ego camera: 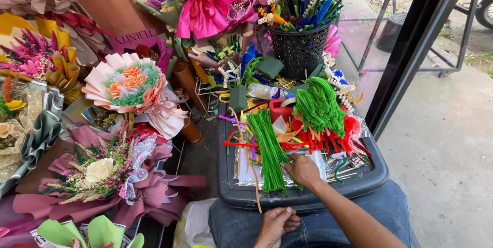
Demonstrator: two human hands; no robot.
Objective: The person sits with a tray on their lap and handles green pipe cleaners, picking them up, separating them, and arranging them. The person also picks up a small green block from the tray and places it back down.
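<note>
A dark tray (359, 178) rests on the person's lap, strewn with pipe cleaners. On it a long green bundle (268, 148) runs far to near, its near end leaning slightly right. The right hand (302, 170) lies just right of that near end, fingers spread flat and touching the stems, gripping nothing. The left hand (276, 223) sits nearer, off the tray, loosely curled; whether it holds anything I cannot tell.
</note>
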